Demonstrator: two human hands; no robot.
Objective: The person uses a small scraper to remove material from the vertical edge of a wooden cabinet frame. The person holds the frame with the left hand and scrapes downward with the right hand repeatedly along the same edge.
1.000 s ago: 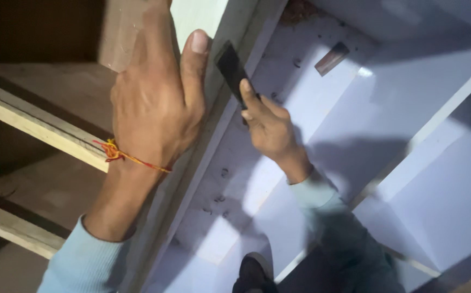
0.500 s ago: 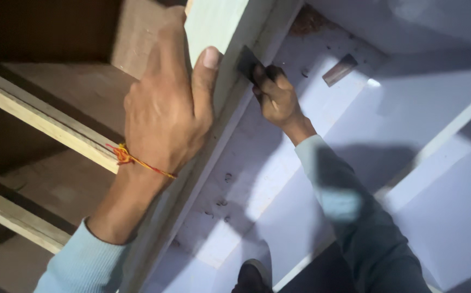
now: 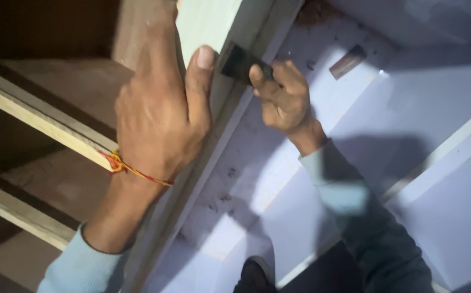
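Note:
My left hand [image 3: 162, 114] grips the edge of a pale upright board [image 3: 213, 24], thumb laid flat on its face and fingers wrapped behind; a red and yellow thread circles the wrist. My right hand [image 3: 281, 95] holds a flat dark tool [image 3: 239, 62] with its blade pressed against the grey edge of the board, just right of my left thumb. Both arms wear light blue sleeves. The tool's handle is hidden inside the fist.
Wooden shelf slats [image 3: 40, 116] run diagonally at the left, dark recesses between them. White laminated panels [image 3: 409, 92] lie on the right with screw holes and a small brown wood scrap [image 3: 347, 61]. A dark shoe tip [image 3: 254, 274] shows at the bottom.
My right hand has moved the dark tool up and left until it rests against the board's edge. My left hand has kept its grip on the board.

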